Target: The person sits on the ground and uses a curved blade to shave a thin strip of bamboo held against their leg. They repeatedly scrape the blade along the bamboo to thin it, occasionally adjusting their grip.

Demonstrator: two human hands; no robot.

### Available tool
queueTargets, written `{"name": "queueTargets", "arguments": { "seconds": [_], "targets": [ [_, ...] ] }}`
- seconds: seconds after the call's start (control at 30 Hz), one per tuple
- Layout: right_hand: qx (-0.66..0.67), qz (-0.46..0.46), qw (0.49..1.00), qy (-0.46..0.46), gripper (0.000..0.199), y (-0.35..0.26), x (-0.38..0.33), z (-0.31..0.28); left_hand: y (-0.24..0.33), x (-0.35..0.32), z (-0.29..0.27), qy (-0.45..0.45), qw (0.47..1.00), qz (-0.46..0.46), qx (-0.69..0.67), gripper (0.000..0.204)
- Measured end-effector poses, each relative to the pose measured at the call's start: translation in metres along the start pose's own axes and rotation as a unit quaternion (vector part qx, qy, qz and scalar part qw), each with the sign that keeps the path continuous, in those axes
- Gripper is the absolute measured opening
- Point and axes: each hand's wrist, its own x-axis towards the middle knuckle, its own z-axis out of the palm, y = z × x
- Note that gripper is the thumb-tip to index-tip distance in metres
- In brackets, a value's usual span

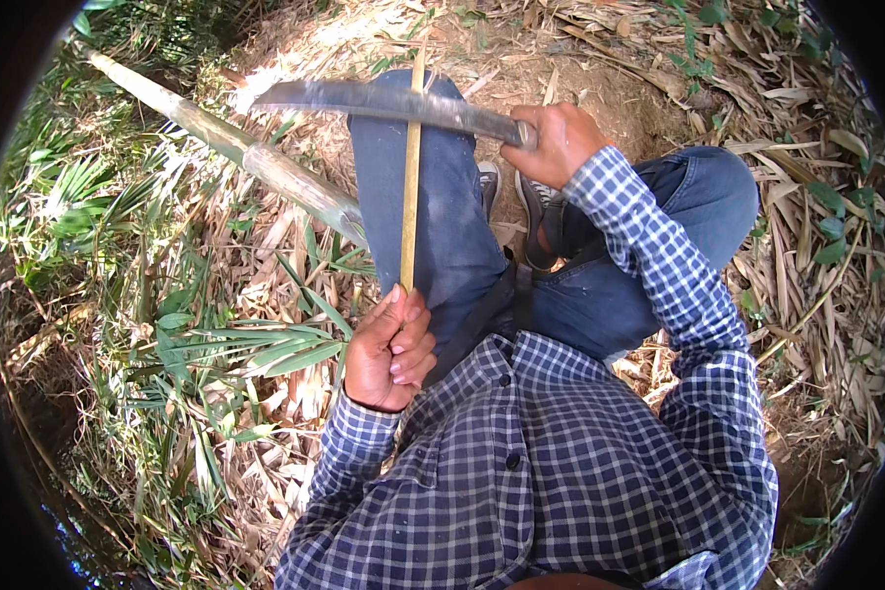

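My left hand is closed round the near end of a narrow, yellowish bamboo strip, which points away from me over my left thigh. In my right hand is the handle of a machete. Its long dark blade reaches leftward across the strip near my left knee and is slightly blurred. The blade lies over the strip in the picture; whether the two touch I cannot tell. The strip's far tip shows beyond the blade.
A thick bamboo pole slants from the far left to beside my left leg. Green leaves grow at the left. Dry leaf litter covers the ground at the right, with bare soil ahead. My shoes stand between my bent knees.
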Motion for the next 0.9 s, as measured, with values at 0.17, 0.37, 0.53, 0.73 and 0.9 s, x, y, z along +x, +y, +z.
{"name": "queueTargets", "arguments": {
  "seconds": [0.17,0.37,0.53,0.73,0.9],
  "targets": [
    [-0.010,-0.062,0.998,0.001,0.029,-0.012,-0.007,0.000,-0.002,-0.003,-0.004,0.001,1.000,-0.003,-0.007,0.026],
    [-0.022,0.056,0.998,0.005,0.036,0.006,0.038,-0.009,-0.002,0.003,-0.006,-0.007,1.000,0.010,-0.023,0.026],
    [0.016,0.096,0.995,0.024,0.042,0.003,0.033,0.002,-0.003,0.010,-0.010,-0.032,0.998,0.011,-0.055,0.022],
    [-0.015,0.040,0.999,0.017,0.044,-0.002,0.008,0.004,-0.005,0.013,-0.014,-0.040,0.996,0.009,-0.073,0.024],
    [0.023,0.162,0.986,0.043,0.044,0.025,0.035,0.003,-0.006,0.011,-0.010,-0.049,0.996,0.012,-0.070,0.024]
  ]
}}
